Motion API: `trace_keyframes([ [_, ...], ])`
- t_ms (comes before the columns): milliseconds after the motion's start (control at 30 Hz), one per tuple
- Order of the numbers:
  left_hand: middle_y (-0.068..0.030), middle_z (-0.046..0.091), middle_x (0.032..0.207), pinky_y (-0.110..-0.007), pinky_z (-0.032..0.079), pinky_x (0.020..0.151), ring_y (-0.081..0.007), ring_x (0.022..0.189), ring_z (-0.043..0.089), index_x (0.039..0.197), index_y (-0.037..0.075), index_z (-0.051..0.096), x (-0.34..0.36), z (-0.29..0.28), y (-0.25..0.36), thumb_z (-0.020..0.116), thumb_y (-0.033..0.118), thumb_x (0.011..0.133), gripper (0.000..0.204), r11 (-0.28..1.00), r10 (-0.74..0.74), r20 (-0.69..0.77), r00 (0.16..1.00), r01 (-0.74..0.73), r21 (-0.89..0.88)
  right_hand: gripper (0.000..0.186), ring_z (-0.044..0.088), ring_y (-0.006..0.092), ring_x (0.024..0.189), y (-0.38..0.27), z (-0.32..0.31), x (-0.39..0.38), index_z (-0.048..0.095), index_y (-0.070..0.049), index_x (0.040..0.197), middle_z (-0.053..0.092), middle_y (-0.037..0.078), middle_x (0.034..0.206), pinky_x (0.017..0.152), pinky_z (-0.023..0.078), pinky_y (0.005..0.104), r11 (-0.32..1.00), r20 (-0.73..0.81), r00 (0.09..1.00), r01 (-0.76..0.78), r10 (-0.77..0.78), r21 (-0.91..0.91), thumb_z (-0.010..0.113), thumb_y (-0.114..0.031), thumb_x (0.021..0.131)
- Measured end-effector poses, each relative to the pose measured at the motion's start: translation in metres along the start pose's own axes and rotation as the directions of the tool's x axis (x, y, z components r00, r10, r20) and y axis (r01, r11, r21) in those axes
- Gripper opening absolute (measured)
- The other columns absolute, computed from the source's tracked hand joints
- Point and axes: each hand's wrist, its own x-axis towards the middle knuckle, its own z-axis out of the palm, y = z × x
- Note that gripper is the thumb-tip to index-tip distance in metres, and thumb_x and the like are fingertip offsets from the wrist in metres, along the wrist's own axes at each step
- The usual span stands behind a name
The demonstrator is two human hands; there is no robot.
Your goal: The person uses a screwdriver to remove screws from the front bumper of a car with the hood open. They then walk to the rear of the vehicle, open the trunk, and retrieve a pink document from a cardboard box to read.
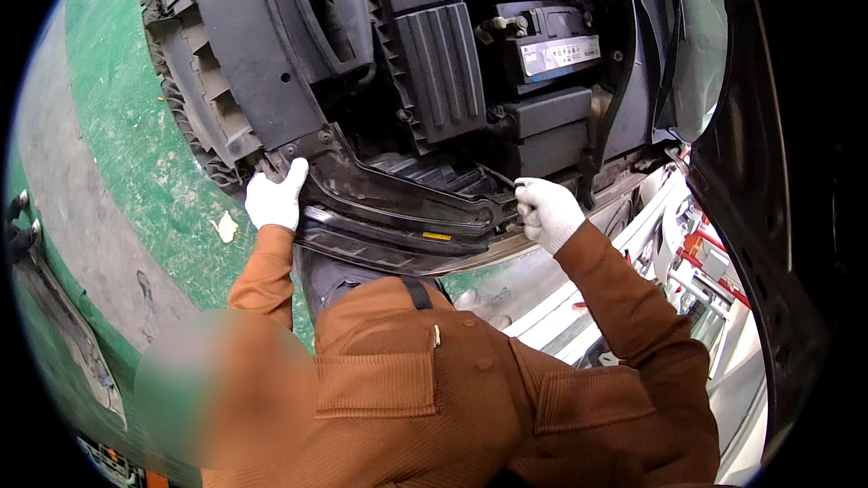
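Left hand: white-gloved left hand [274, 199], fingers flat on the left end of the black plastic front panel [398, 199].
Right hand: white-gloved right hand [545, 212], closed around the panel's right end.
Panel: below the black ribbed air-filter box [438, 68] in the engine bay.
Floor: green painted floor [127, 126] to the left.

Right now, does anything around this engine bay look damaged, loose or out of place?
A crumpled pale scrap lies on the green floor beside the left hand. The floor's paint is worn through to grey. Nothing else stands out.
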Motion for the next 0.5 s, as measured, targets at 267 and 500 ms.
trace_keyframes([
  [267, -0.0276, 0.072, 0.100, -0.047, 0.052, 0.088, -0.0446, 0.096, 0.068, 0.103, -0.004, 0.073, 0.000, 0.006, -0.005, 0.074, 0.069, 0.078, 0.078, 0.997, 0.012, 0.031, 0.999, -0.010, -0.072, 0.023, 0.069, 0.0395, 0.090, 0.000, 0.020, -0.029, 0.057, -0.004, 0.112, 0.068, 0.023, 0.093, 0.082, 0.055, 0.0474, -0.407, 0.292, 0.884, 0.130, -0.365, -0.904, 0.058, -0.011, 0.090],
  [500, -0.0278, 0.072, 0.102, -0.047, 0.052, 0.089, -0.0448, 0.097, 0.068, 0.104, -0.004, 0.073, 0.001, 0.005, -0.010, 0.074, 0.071, 0.077, 0.080, 0.999, -0.021, 0.031, 0.999, 0.022, -0.039, 0.023, 0.068, 0.0272, 0.082, 0.007, 0.008, -0.002, 0.059, -0.002, 0.113, 0.066, 0.012, 0.087, 0.075, 0.056, 0.0416, 0.585, 0.046, 0.889, 0.338, -0.455, -0.737, 0.064, -0.013, 0.093],
])
